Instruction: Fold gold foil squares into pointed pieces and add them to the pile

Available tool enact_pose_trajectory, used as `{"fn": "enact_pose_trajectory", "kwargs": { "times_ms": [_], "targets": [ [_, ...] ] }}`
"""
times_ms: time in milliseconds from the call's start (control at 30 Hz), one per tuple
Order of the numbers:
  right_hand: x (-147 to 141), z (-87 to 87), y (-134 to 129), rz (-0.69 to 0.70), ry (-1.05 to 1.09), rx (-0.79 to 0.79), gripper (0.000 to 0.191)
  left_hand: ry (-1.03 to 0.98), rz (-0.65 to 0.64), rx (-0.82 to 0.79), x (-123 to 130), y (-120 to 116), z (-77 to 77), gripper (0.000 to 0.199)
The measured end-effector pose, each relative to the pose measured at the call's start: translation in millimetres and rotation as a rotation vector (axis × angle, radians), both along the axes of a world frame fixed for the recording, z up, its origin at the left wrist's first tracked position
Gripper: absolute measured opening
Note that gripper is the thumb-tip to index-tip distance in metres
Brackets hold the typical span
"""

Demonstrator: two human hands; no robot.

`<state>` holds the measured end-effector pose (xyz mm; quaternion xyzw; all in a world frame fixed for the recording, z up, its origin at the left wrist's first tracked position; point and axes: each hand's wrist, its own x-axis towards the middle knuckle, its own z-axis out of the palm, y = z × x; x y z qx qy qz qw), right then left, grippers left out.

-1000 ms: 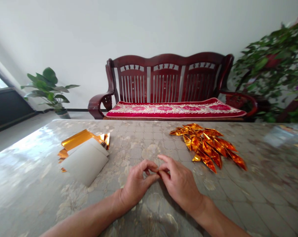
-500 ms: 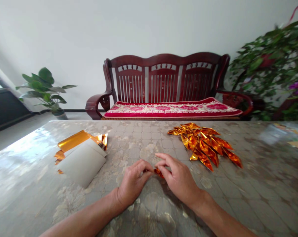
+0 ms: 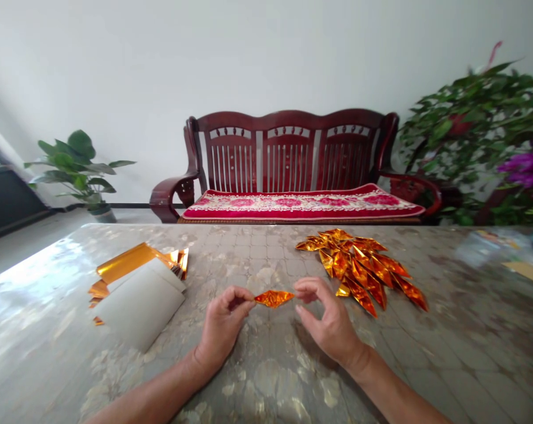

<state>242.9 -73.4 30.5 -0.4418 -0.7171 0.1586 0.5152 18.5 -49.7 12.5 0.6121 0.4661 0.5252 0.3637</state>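
My left hand [image 3: 226,315] pinches the left tip of a folded orange-gold foil piece [image 3: 274,298], which is pointed at both ends. By its right tip is my right hand [image 3: 325,321], thumb and fingers apart, with nothing between them. A pile of similar folded foil pieces [image 3: 358,262] lies on the table beyond my right hand. On the left lies a stack of flat sheets [image 3: 140,303], pale grey side up, with shiny gold sheets [image 3: 125,262] showing behind and under it.
The table [image 3: 257,383] has a glossy patterned cover. Clear plastic bags [image 3: 491,244] lie at its right back. Beyond it stand a dark red wooden bench [image 3: 288,159], a potted plant [image 3: 78,162] and leafy plants [image 3: 464,129].
My hands have moved apart, and the right one has opened and let the foil piece show fully. The view has tilted slightly, so the background sits lower.
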Motion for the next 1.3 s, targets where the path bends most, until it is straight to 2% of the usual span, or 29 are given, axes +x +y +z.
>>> {"fn": "enact_pose_trajectory", "kwargs": {
  "times_ms": [100,233,567,800,867,1033,1133,1300],
  "targets": [
    [0.5,-0.4,-0.2,0.029,-0.118,0.053,0.029,0.043,-0.042,0.055,-1.3,-2.8,1.8,0.007],
    [2.0,0.0,-0.9,0.054,-0.217,0.116,0.02,0.115,-0.055,0.108,-2.3,-5.2,3.7,0.01],
    [3.6,-8.8,1.6,0.086,-0.225,0.161,0.016,0.296,-0.209,0.344,-4.4,-2.4,-0.1,0.013],
    [-0.6,-15.8,-1.1,0.121,-0.203,0.103,0.021,0.343,-0.266,0.312,-3.7,-3.4,-2.8,0.013],
    [-3.0,-18.2,-1.2,0.089,-0.181,0.047,0.021,0.353,-0.256,0.311,-3.4,-3.9,-3.2,0.013],
    [-7.3,-24.0,0.9,-0.112,-0.056,-0.13,0.03,0.362,-0.22,0.328,-3.6,-3.5,-3.5,0.013],
    [-7.6,-24.9,0.9,-0.201,-0.018,-0.104,0.029,0.34,-0.19,0.365,-3.8,-2.8,-2.9,0.014],
    [-8.6,-20.5,-5.6,-0.233,-0.075,-0.057,0.009,0.325,-0.168,0.396,-3.3,-3.2,-1.0,0.015]
  ]
}}
